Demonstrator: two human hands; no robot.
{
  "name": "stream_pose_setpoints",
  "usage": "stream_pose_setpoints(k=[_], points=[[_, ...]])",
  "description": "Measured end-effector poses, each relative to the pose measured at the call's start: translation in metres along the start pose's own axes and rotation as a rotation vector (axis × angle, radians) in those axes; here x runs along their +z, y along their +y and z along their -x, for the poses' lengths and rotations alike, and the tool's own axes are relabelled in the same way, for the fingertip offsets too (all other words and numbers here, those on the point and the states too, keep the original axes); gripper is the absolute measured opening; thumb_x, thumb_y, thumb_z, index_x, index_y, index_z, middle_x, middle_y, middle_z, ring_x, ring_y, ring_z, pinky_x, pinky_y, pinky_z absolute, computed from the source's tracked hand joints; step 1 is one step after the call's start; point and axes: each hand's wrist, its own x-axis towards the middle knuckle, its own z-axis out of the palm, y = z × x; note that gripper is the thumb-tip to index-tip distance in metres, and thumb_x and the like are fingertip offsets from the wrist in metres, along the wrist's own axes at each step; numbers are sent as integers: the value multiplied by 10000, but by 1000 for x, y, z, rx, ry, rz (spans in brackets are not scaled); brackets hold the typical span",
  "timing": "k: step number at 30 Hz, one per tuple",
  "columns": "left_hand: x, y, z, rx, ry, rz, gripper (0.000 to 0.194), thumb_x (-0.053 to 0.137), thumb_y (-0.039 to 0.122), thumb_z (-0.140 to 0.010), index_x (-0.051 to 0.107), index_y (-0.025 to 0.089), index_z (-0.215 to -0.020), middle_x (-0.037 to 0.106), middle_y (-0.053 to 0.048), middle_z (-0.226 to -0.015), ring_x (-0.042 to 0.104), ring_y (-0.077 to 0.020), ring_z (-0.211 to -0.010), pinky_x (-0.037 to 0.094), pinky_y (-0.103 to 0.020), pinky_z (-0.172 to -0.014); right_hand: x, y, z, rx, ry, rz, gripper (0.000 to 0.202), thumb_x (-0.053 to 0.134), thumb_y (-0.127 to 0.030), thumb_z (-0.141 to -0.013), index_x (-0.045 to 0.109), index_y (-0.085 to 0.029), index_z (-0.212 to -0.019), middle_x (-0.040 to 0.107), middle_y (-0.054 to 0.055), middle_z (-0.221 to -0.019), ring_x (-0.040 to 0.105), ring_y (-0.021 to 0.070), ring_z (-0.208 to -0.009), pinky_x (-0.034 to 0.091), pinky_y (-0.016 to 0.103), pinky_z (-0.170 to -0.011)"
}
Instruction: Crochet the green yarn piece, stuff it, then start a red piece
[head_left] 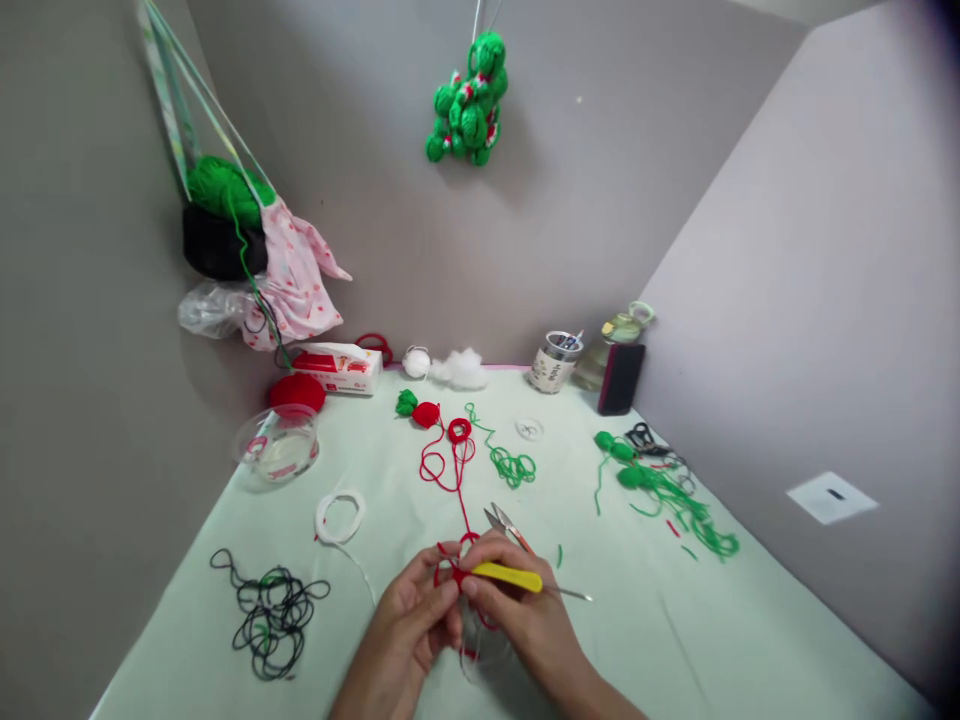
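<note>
Near the table's front, my left hand (pixel 420 610) pinches a small piece of red yarn work (pixel 459 574) between thumb and fingers. My right hand (pixel 517 600) is closed around a yellow-handled crochet hook (pixel 507 576), a thin metal end of it pointing right. The hook's left end is hidden by the fingers at the red work. A red strand (pixel 463 505) runs from the work up to a small red yarn ring (pixel 460 431). Just beyond my right hand lie scissors (pixel 510 527), partly covered by it. A clear round item (pixel 487 650) sits below the hands.
Tangled black cord (pixel 274 615) and a white yarn coil (pixel 340 516) lie left. Green yarn pieces (pixel 675 495) lie right. At the back stand a tissue box (pixel 341 370), a pen tin (pixel 553 364) and a phone (pixel 622 380). A clear tub (pixel 283 450) sits back left.
</note>
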Motion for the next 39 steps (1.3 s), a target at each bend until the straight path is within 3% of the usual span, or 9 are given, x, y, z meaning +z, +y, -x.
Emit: stream_pose_setpoints(k=[3, 7, 13, 18, 23, 29, 33, 36, 39], points=[[-11, -6, -5, -45, -27, 43, 467, 929, 356, -669, 750, 183, -1064, 638, 26, -658, 515, -45, -503, 417, -151, -504, -2, 5, -1, -36, -28, 12, 77, 815, -320, -800, 795, -249, -822, 698, 28, -812, 644, 148, -761, 512, 245, -700], [-19, -6, -7, -136, -24, 63, 460, 905, 325, -713, 758, 222, -1136, 721, -29, -851, 636, -86, -671, 520, -195, -676, -3, 3, -3, -76, -83, 54, 39, 787, -286, -838, 792, -248, -832, 720, 39, -831, 671, 163, -827, 534, 257, -754], [-16, 6, -1, -156, -69, -10, 396, 844, 349, -786, 762, 267, -1165, 720, -32, -949, 640, -115, -783, 527, -227, -794, 0, -9, -2, -25, -123, 45, 47, 752, -264, -867, 792, -246, -850, 751, 57, -892, 692, 203, -955, 544, 315, -862], [-17, 9, 6, -190, -86, -85, 407, 810, 352, -818, 733, 245, -1202, 723, -58, -1019, 652, -152, -869, 503, -256, -841, -1, -2, 5, 35, -114, -103, 70, 795, -333, -831, 800, -266, -849, 732, 34, -856, 680, 193, -871, 546, 318, -826], [-27, -3, -4, -133, -158, -82, 597, 916, 356, -673, 723, 198, -1215, 731, -51, -879, 648, -137, -732, 474, -231, -696, -5, 15, 12, 161, -129, -201, 178, 829, -408, -780, 785, -240, -819, 707, 27, -778, 638, 156, -690, 531, 282, -679], [-22, -4, -19, -104, -101, -104, 748, 895, 369, -703, 609, 181, -1368, 750, -54, -792, 674, -164, -640, 524, -298, -673, -7, 19, 7, 516, -92, -344, 353, 852, -482, -732, 705, -202, -889, 673, 22, -656, 608, 162, -599, 485, 281, -582], [-16, 9, -14, -67, -25, -178, 810, 894, 351, -708, 536, 141, -1403, 749, -51, -798, 673, -139, -624, 502, -240, -632, -6, 16, 6, 506, -95, -325, 348, 847, -451, -746, 697, -218, -957, 689, 16, -714, 597, 150, -631, 455, 266, -603], [-10, 18, -4, -44, 31, -248, 800, 864, 328, -741, 485, 140, -1420, 694, 16, -726, 511, -47, -409, 331, -172, -436, -5, 7, 9, 455, -104, -250, 350, 831, -460, -761, 706, -224, -987, 652, -3, -718, 559, 133, -615, 442, 249, -587], [-1, 22, 7, -32, 31, -282, 809, 851, 338, -746, 460, 141, -1427, 618, 63, -658, 395, -20, -342, 225, -179, -381, -4, -4, 12, 378, -73, -173, 292, 800, -464, -796, 727, -216, -933, 645, 1, -754, 574, 133, -669, 457, 242, -627]])
